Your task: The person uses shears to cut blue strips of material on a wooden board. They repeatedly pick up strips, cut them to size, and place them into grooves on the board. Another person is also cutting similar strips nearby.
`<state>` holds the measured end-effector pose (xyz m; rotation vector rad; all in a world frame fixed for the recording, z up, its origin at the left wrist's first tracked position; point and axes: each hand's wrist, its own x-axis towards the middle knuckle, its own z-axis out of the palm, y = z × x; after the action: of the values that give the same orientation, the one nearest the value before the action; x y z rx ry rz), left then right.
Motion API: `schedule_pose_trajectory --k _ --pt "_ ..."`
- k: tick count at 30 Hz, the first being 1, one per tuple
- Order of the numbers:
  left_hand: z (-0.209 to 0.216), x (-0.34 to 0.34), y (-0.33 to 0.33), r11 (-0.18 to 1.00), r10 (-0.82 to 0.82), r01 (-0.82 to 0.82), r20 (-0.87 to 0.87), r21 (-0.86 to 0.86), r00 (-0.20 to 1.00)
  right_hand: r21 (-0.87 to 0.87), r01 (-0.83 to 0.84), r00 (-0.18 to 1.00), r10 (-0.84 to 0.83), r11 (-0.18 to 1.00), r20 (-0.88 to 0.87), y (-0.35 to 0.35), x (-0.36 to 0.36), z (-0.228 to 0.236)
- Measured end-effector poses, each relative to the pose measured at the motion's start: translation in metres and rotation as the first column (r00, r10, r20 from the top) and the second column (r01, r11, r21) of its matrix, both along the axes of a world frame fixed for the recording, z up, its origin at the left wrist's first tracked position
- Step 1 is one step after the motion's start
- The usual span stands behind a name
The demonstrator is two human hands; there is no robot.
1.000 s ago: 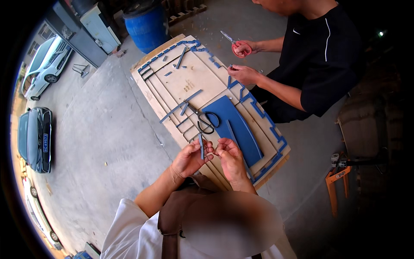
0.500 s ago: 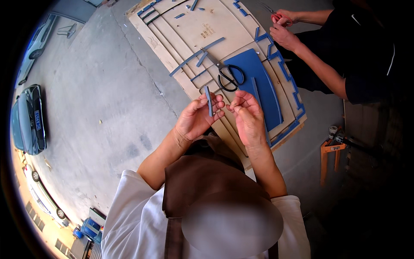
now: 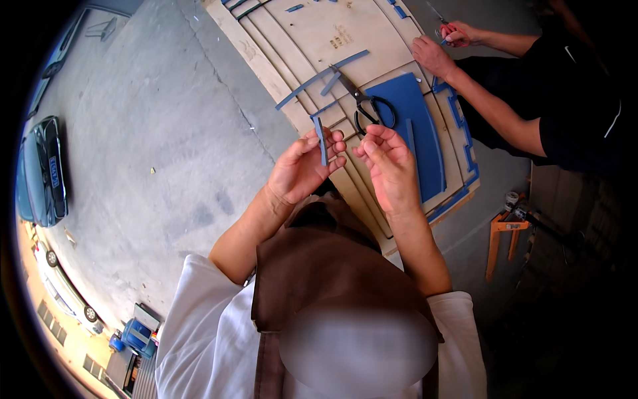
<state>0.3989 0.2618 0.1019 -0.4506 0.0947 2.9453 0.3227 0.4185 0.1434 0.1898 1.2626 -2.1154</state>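
My left hand (image 3: 292, 169) holds a short, narrow blue-grey strip (image 3: 320, 143) upright between thumb and fingers, in front of my chest. Close beside it, on the right, my right hand (image 3: 393, 174) has its thumb and fingertips pinched together; whatever lies between them is too small to make out. Just beyond my hands, a pair of black-handled scissors (image 3: 372, 110) rests on a wooden board (image 3: 306, 43). To their right lies a blue sheet (image 3: 427, 139) with a curved edge, and a narrow strip sits on top of it.
Thin grooves and blue edging strips (image 3: 463, 123) run along the board; loose strips (image 3: 342, 70) lie beyond the scissors. At right, a co-worker's hands (image 3: 435, 58) hold a red-handled tool (image 3: 450, 30) over the board's edge. An orange pallet jack (image 3: 495, 243) stands right; a parked car (image 3: 43, 173) stands left.
The board sits a little higher and farther right in the picture. My hands keep nearly the same pose, the strip still in the left. The co-worker's nearer hand has come closer to the board's edge.
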Motion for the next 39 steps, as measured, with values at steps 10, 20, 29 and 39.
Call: schedule_pose_trajectory --k 10,20,29,39 --pt "-0.002 -0.005 0.013 1.000 -0.020 0.020 0.002 0.016 1.000 -0.040 0.023 0.999 -0.024 0.999 -0.027 0.006 -0.002 -0.002" --pt "-0.004 -0.003 0.023 1.000 -0.025 0.026 0.027 -0.015 0.999 -0.023 0.053 0.999 -0.052 0.998 0.013 0.015 -0.003 -0.001" --pt "-0.001 0.001 0.027 0.999 -0.015 0.016 0.042 -0.036 0.999 -0.017 0.046 0.999 -0.046 0.999 0.002 0.020 0.003 -0.006" --pt "-0.008 0.014 0.020 0.997 0.058 -0.055 0.060 -0.050 0.996 0.077 0.062 0.997 -0.059 0.995 -0.049 0.022 0.010 -0.017"
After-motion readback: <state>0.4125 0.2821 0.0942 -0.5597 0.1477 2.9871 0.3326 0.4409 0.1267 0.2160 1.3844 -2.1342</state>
